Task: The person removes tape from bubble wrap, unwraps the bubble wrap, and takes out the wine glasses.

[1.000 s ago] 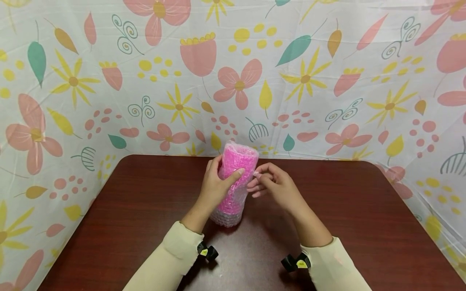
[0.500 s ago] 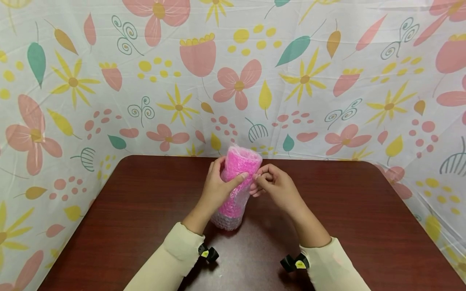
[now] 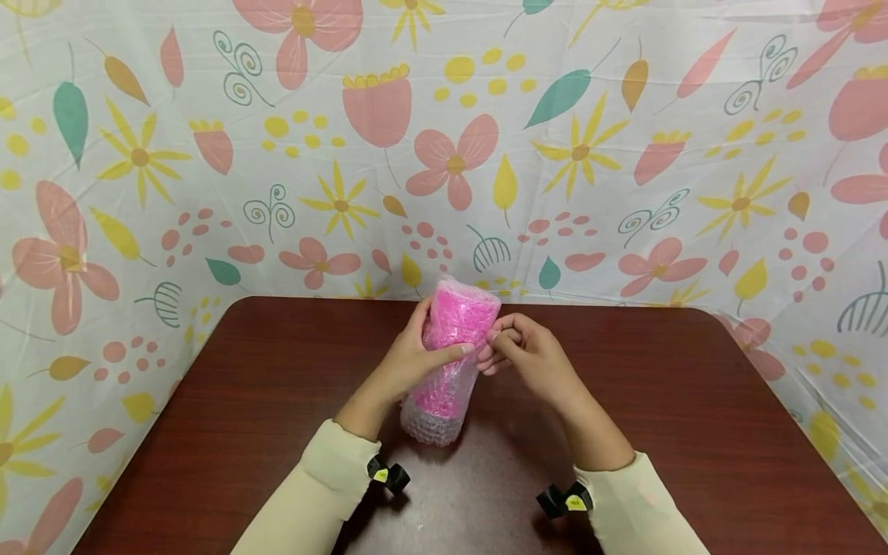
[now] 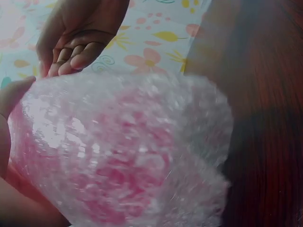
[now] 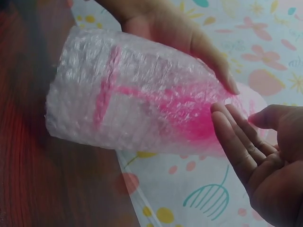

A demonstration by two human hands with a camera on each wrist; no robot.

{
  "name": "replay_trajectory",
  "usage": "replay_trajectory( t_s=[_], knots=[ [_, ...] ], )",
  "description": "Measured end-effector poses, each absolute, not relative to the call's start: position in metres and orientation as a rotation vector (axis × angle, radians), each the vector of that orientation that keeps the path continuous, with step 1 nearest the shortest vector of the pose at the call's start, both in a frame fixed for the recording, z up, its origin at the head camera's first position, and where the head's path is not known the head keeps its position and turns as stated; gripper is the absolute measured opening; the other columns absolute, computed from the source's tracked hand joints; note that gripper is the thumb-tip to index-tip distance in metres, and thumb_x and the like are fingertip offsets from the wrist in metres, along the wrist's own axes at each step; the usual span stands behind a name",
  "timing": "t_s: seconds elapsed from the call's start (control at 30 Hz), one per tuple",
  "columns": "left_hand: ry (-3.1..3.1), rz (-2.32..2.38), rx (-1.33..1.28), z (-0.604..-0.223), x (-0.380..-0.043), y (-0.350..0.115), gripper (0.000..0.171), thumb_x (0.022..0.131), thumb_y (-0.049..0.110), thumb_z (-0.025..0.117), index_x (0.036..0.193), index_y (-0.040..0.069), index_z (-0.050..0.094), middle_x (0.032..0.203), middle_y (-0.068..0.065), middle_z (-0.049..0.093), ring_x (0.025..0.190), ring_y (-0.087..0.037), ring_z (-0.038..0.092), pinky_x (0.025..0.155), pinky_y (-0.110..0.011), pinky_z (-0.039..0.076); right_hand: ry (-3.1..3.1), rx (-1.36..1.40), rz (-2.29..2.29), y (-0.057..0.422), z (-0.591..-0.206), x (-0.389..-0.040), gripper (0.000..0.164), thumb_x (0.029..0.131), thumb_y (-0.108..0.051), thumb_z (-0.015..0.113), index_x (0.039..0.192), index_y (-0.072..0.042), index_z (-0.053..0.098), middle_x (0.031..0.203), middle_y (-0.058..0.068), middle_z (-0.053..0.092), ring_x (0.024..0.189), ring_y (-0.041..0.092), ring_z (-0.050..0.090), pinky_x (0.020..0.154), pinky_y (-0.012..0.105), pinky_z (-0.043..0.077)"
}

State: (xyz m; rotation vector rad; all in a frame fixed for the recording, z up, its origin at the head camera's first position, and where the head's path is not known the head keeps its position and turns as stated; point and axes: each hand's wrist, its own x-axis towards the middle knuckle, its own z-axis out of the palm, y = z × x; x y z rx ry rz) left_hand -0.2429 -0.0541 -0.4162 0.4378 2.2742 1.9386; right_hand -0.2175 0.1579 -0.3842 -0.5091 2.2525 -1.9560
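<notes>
A bubble-wrapped pink cylinder-like package (image 3: pixel 463 312) is held leaning at the middle of the table, its lower end close over the tabletop. My left hand (image 3: pixel 397 364) grips it from the left side, thumb across the front. At its upper right edge my right hand (image 3: pixel 537 356) pinches with thumb and index finger, while the other fingers stay bent below. In the right wrist view, the clear bubble wrap (image 5: pixel 80 90) extends past the pink part, and pink strips show through it. The left wrist view shows the wrapped side close up, blurred.
A dark reddish-brown wooden table (image 3: pixel 277 432) lies beneath both hands. Behind it and at the sides hangs a white cloth (image 3: pixel 597 46) printed with flowers and leaves. Black wrist cameras (image 3: pixel 563 501) sit at the sleeve cuffs.
The package has shifted slightly right and toward me. My left thumb has slid lower on it, and the left wrist has dropped left. My right fingertips have come closer in against the wrap.
</notes>
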Motion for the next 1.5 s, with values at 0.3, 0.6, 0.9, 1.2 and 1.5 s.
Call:
replay_trajectory(
  t_s=[0.3, 0.6, 0.9, 1.2, 1.5],
  knots=[
    [2.516, 1.817, 0.329, -0.417, -0.242, -0.051, 0.093, 0.071, 0.058, 0.078, 0.147, 0.035, 0.030, 0.136, 0.003, 0.050, 0.115, -0.020, 0.058, 0.091, -0.043, 0.053, 2.325, -0.475, -1.892, 0.157, -0.382, -0.216, 0.022, 0.102, -0.013, 0.047, 0.115, 0.003, 0.045, 0.085, 0.025, 0.064, 0.070, 0.027, 0.070, 0.066, 0.044, 0.059],
    [2.617, 1.819, 0.308, -0.416, -0.239, -0.049, 0.097, 0.071, 0.063, 0.075, 0.149, 0.032, 0.027, 0.136, 0.002, 0.046, 0.118, -0.020, 0.054, 0.095, -0.046, 0.051, 2.365, -0.500, -1.843, 0.156, -0.382, -0.216, 0.024, 0.102, -0.016, 0.047, 0.116, 0.004, 0.046, 0.085, 0.022, 0.063, 0.070, 0.023, 0.069, 0.066, 0.038, 0.059],
    [2.670, 1.812, 0.293, -0.415, -0.237, -0.046, 0.094, 0.070, 0.063, 0.075, 0.147, 0.032, 0.031, 0.129, 0.001, 0.049, 0.114, -0.020, 0.056, 0.093, -0.045, 0.052, 2.407, -0.491, -1.793, 0.159, -0.381, -0.215, 0.027, 0.102, -0.021, 0.047, 0.116, 0.003, 0.050, 0.075, 0.014, 0.055, 0.058, 0.018, 0.060, 0.057, 0.038, 0.056],
    [2.698, 1.772, 0.258, -0.416, -0.236, -0.045, 0.099, 0.071, 0.062, 0.076, 0.150, 0.028, 0.028, 0.130, 0.000, 0.047, 0.114, -0.020, 0.055, 0.094, -0.044, 0.051, 2.333, -0.496, -1.793, 0.158, -0.381, -0.214, 0.021, 0.101, -0.014, 0.048, 0.113, 0.003, 0.050, 0.079, 0.015, 0.059, 0.064, 0.018, 0.063, 0.061, 0.038, 0.057],
    [2.727, 1.748, 0.248, -0.415, -0.234, -0.042, 0.101, 0.072, 0.061, 0.076, 0.151, 0.024, 0.026, 0.134, -0.003, 0.045, 0.115, -0.022, 0.054, 0.096, -0.045, 0.050, 2.462, -0.418, -1.719, 0.154, -0.385, -0.215, 0.024, 0.099, -0.024, 0.054, 0.105, -0.001, 0.052, 0.076, 0.017, 0.062, 0.062, 0.022, 0.064, 0.060, 0.040, 0.058]
  ],
)
